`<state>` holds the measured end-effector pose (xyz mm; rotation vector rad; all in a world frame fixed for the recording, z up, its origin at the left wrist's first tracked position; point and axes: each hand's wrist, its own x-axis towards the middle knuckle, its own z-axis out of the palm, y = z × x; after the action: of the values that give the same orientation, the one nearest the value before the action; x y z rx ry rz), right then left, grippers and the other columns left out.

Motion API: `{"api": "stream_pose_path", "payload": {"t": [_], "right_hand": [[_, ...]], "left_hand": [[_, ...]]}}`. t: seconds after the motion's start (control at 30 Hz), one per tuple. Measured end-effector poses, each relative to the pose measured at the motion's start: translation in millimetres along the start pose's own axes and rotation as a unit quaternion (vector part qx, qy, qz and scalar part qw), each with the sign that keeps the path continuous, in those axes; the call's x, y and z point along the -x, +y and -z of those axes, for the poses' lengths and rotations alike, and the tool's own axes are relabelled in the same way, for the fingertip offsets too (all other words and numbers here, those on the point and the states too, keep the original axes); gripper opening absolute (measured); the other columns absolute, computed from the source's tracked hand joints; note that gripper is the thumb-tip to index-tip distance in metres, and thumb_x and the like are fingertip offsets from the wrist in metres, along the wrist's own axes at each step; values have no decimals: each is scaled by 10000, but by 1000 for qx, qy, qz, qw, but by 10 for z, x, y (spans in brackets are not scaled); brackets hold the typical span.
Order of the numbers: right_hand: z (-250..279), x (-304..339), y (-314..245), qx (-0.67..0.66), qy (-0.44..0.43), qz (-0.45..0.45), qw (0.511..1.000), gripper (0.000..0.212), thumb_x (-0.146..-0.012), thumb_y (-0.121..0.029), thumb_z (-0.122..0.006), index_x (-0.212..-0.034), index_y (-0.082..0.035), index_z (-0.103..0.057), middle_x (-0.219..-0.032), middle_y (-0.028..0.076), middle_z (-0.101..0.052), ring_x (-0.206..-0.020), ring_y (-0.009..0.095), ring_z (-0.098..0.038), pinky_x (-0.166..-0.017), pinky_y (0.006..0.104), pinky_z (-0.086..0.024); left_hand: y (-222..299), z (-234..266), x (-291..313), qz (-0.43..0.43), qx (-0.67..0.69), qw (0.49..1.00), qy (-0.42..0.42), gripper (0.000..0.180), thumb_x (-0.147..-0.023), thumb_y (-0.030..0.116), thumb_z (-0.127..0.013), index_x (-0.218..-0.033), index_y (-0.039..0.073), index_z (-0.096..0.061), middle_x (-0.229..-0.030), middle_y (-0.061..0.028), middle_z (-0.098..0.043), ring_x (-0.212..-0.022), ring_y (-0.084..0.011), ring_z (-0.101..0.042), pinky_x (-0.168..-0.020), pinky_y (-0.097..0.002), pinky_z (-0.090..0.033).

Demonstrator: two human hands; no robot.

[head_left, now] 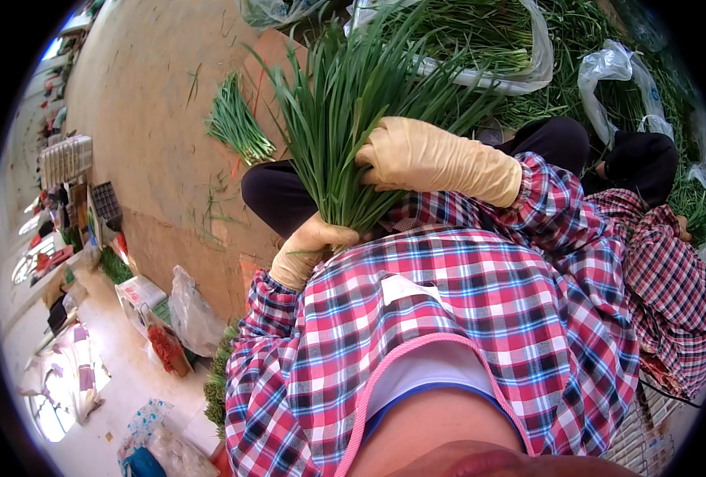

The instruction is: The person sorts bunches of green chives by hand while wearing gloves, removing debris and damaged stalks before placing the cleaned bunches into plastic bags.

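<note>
A thick bunch of long green garlic chives (325,119) stands upright before my lap, its leaves fanning out at the top. My left hand (318,240), in a cream rubber glove, is closed round the bunch's lower end. Higher up, my right hand (400,153), gloved the same way, has its fingers curled against the right side of the leaves; its fingertips are partly hidden. The cut ends are mostly out of sight behind my left hand and plaid sleeve. On the floor left of my knee lies a smaller bunch of chives (239,121), pale stems toward me.
Loose chives in a clear plastic bag (540,60) lie at the far right, with another plastic bag (607,67) beside them. A person in a plaid sleeve (671,278) sits close on my right. Bags and a red-filled box (166,347) stand at left.
</note>
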<state>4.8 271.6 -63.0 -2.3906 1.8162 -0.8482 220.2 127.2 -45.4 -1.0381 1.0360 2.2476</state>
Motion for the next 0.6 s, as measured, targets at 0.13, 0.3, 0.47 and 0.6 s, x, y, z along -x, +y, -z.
{"api": "stream_pose_path", "payload": {"t": [0.13, 0.3, 0.47, 0.6], "right_hand": [[6, -11, 17, -112, -44, -7, 993, 163, -773, -281, -709, -857, -144, -739, -849, 54, -642, -830, 284, -630, -733, 383, -512], [-5, -5, 6, -171, -133, -134, 967, 137, -772, -241, -716, -837, -121, -736, -818, 67, -639, -791, 300, -646, -670, 398, -525], [-68, -7, -25, -127, -51, -62, 989, 90, -754, -225, -705, -796, -157, -746, -776, 56, -661, -763, 288, -662, -675, 391, -538], [57, 4, -113, -146, -46, -89, 984, 113, -752, -205, -687, -718, -97, -699, -762, 79, -621, -757, 297, -632, -664, 406, -518]], "left_hand": [[40, 6, 1, 14, -19, 1000, 12, 525, -700, -62, -676, -1216, -26, -586, -1056, -122, -667, -868, -204, -651, -819, -315, -532], [72, 24, -43, 19, -28, 999, -2, 516, -701, -45, -686, -1207, -23, -589, -1030, -118, -671, -856, -202, -651, -806, -307, -530], [111, -283, 36, -10, -10, 1000, 10, 485, -721, -12, -689, -1197, -18, -600, -1016, -123, -676, -836, -186, -644, -761, -288, -524], [45, -33, -27, 22, 29, 999, -6, 490, -727, 12, -691, -1202, -34, -582, -1034, -147, -667, -803, -179, -622, -716, -275, -537]]}}
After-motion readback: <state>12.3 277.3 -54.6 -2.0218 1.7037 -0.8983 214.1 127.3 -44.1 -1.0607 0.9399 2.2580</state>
